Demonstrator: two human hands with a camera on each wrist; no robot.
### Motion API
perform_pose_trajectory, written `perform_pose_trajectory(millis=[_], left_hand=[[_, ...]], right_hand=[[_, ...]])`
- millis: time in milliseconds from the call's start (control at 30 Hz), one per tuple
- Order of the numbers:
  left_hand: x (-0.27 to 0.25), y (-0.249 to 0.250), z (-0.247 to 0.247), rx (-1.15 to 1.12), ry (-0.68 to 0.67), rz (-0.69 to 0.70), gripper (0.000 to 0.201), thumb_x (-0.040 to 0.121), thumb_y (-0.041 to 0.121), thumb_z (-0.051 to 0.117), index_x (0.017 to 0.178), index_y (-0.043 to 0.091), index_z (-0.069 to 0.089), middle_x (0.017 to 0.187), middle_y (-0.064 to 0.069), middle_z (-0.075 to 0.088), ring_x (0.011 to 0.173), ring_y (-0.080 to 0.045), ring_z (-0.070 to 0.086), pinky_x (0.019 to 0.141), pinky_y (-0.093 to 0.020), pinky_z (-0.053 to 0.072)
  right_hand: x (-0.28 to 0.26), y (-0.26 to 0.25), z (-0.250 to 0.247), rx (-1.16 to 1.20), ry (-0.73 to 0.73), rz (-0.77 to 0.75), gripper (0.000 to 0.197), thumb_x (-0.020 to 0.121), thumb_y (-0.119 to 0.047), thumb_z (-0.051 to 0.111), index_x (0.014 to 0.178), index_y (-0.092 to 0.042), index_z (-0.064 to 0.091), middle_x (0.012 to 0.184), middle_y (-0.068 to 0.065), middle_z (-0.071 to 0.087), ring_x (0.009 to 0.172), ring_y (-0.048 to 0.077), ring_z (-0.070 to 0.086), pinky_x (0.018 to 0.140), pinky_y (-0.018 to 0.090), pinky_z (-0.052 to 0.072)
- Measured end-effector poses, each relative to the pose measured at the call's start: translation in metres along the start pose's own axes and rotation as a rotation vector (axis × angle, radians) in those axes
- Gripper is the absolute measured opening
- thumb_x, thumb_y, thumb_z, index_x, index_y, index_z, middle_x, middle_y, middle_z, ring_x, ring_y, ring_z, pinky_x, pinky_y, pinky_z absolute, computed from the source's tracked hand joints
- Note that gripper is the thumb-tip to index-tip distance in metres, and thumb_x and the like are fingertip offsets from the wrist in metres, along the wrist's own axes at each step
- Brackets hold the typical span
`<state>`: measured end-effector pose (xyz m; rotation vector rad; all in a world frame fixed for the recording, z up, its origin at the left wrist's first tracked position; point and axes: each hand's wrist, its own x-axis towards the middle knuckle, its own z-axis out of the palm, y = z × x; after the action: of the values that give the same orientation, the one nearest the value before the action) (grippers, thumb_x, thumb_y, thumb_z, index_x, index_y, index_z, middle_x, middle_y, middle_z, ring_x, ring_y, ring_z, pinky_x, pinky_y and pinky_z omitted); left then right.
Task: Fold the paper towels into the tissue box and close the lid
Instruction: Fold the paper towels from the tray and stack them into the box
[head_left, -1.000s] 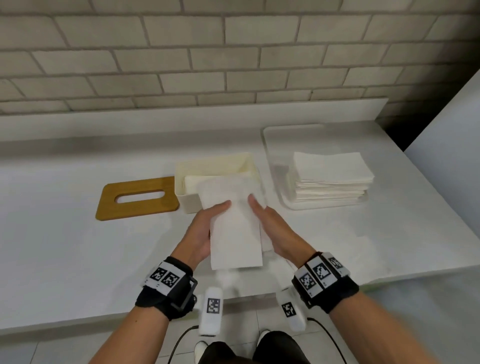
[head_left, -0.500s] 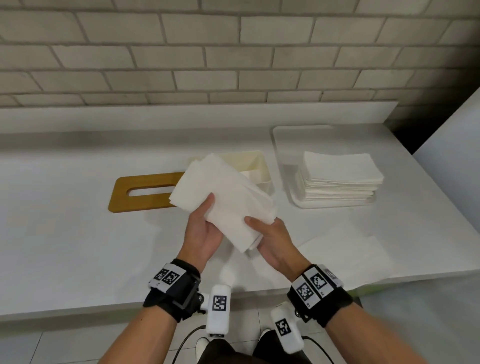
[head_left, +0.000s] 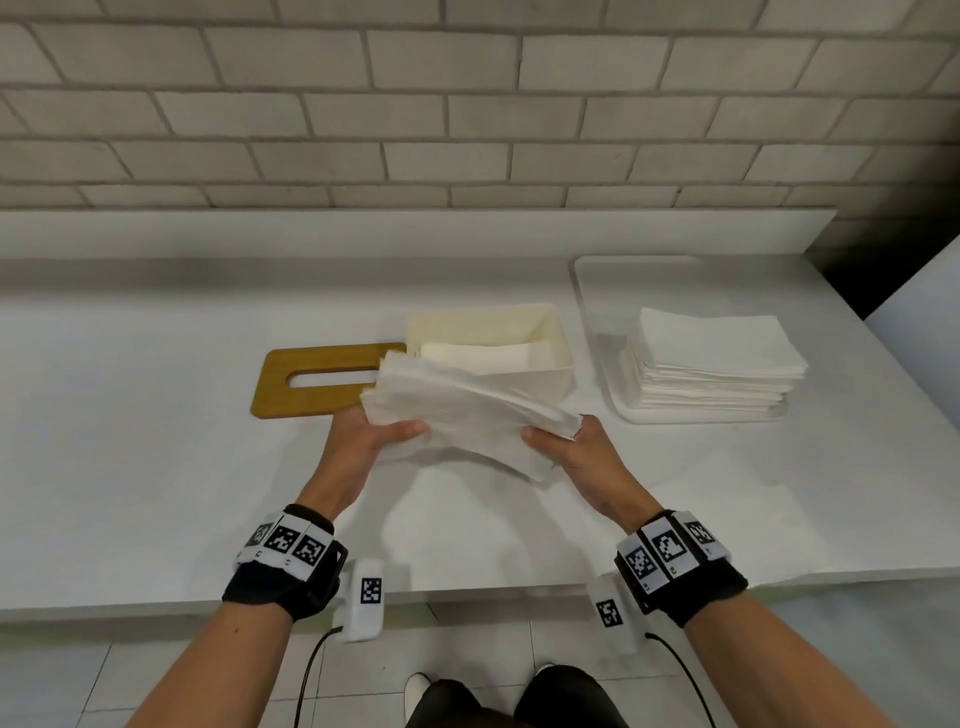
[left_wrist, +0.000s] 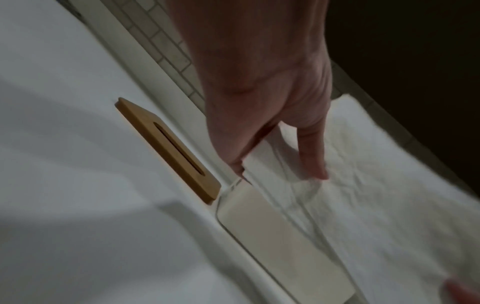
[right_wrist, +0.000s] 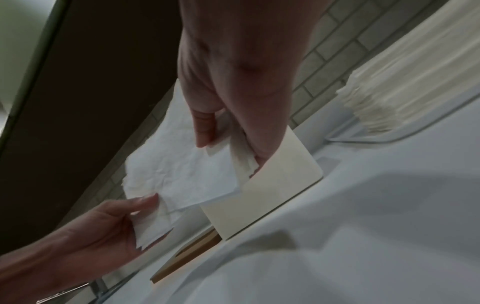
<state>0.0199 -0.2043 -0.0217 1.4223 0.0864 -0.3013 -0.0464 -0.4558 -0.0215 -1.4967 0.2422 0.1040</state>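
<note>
Folded towel (head_left: 467, 415): white, crumpled, held in the air between both hands, just in front of the box. Left hand (head_left: 363, 447): grasping the left end, thumb on top, fingers beneath. Right hand (head_left: 576, 457): pinching the right end. Box (head_left: 524, 358): cream, open, just beyond the hands, a white fold lying inside. Lid (head_left: 317, 379): wooden, slotted, flat on the counter (head_left: 156, 441), beyond the left hand, touching the box. Stack (head_left: 711, 364): white towels in a clear tray (head_left: 592, 322), beyond the right hand.
</note>
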Motion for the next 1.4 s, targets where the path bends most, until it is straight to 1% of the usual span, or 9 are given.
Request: perform_pose_trajectory(millis=[133, 267, 400, 467, 533, 667, 967, 1133, 1400], left_hand=[[-0.003, -0.027, -0.005, 0.071, 0.027, -0.01, 0.043, 0.068, -0.006, 0.079, 0.109, 0.005, 0.069, 0.1, -0.007, 0.076, 0.093, -0.025, 0.072, 0.082, -0.033, 0.057], [-0.002, -0.052, -0.007, 0.102, 0.052, -0.025, 0.039, 0.069, -0.004, 0.079, 0.104, 0.012, 0.071, 0.096, -0.004, 0.077, 0.097, -0.029, 0.071, 0.076, -0.026, 0.057], [0.005, -0.051, -0.011, 0.086, 0.072, 0.003, 0.049, 0.068, 0.004, 0.084, 0.114, 0.011, 0.068, 0.108, -0.009, 0.074, 0.103, -0.027, 0.069, 0.094, -0.039, 0.052], [0.005, -0.048, -0.011, 0.08, 0.065, 0.03, 0.049, 0.068, -0.003, 0.081, 0.112, 0.014, 0.067, 0.107, -0.008, 0.073, 0.097, -0.022, 0.07, 0.088, -0.035, 0.054], [0.005, -0.049, -0.011, 0.107, 0.05, 0.03, 0.053, 0.066, -0.01, 0.079, 0.11, 0.016, 0.064, 0.103, -0.006, 0.071, 0.092, -0.021, 0.068, 0.082, -0.033, 0.055], [0.009, -0.054, -0.005, 0.14, 0.009, 0.009, 0.047, 0.067, -0.017, 0.075, 0.1, 0.015, 0.064, 0.092, -0.003, 0.067, 0.087, -0.017, 0.063, 0.07, -0.021, 0.055], [0.014, -0.053, -0.004, 0.156, 0.004, 0.074, 0.038, 0.071, -0.015, 0.073, 0.101, 0.007, 0.065, 0.096, -0.002, 0.067, 0.088, -0.014, 0.062, 0.07, -0.014, 0.052], [0.013, -0.055, -0.003, 0.131, 0.031, 0.034, 0.041, 0.076, -0.003, 0.075, 0.111, 0.014, 0.063, 0.101, -0.004, 0.071, 0.096, -0.021, 0.067, 0.082, -0.029, 0.055], [0.011, -0.047, -0.005, 0.096, 0.046, 0.116, 0.064, 0.068, -0.014, 0.077, 0.116, 0.025, 0.059, 0.12, -0.011, 0.063, 0.106, -0.028, 0.063, 0.088, -0.041, 0.055]], right_hand=[[0.006, 0.013, 0.0, -0.104, -0.079, -0.034, 0.03, 0.082, -0.006, 0.074, 0.101, -0.029, 0.073, 0.1, -0.002, 0.075, 0.095, 0.015, 0.071, 0.086, 0.027, 0.056], [0.008, 0.036, 0.002, -0.205, -0.037, -0.04, 0.021, 0.083, -0.005, 0.072, 0.095, -0.023, 0.074, 0.083, -0.008, 0.072, 0.076, 0.003, 0.066, 0.073, 0.018, 0.048], [0.011, 0.037, 0.002, -0.19, 0.024, -0.088, 0.012, 0.088, -0.014, 0.069, 0.094, -0.02, 0.076, 0.084, 0.005, 0.07, 0.076, 0.013, 0.061, 0.07, 0.025, 0.045], [0.012, 0.035, -0.001, -0.169, 0.016, -0.091, 0.019, 0.086, -0.014, 0.071, 0.102, -0.025, 0.075, 0.098, 0.003, 0.074, 0.087, 0.017, 0.067, 0.074, 0.027, 0.051], [0.012, 0.038, -0.002, -0.187, -0.021, -0.076, 0.027, 0.084, -0.01, 0.073, 0.106, -0.026, 0.073, 0.104, -0.006, 0.073, 0.092, 0.007, 0.068, 0.076, 0.018, 0.052], [0.015, 0.046, 0.0, -0.152, -0.035, -0.075, 0.028, 0.082, 0.005, 0.07, 0.099, -0.018, 0.073, 0.09, -0.009, 0.074, 0.084, -0.002, 0.067, 0.075, 0.013, 0.05], [0.019, 0.043, 0.0, -0.144, -0.019, -0.094, 0.023, 0.086, -0.002, 0.069, 0.097, -0.022, 0.075, 0.087, -0.012, 0.076, 0.084, 0.001, 0.068, 0.075, 0.011, 0.049], [0.02, 0.043, 0.003, -0.164, -0.016, -0.042, 0.017, 0.086, -0.011, 0.07, 0.098, -0.022, 0.075, 0.089, 0.001, 0.073, 0.08, 0.013, 0.067, 0.071, 0.029, 0.051], [0.017, 0.044, -0.003, -0.136, -0.022, -0.043, 0.031, 0.081, -0.002, 0.073, 0.105, -0.022, 0.072, 0.099, -0.003, 0.072, 0.084, 0.001, 0.066, 0.074, 0.014, 0.05]])
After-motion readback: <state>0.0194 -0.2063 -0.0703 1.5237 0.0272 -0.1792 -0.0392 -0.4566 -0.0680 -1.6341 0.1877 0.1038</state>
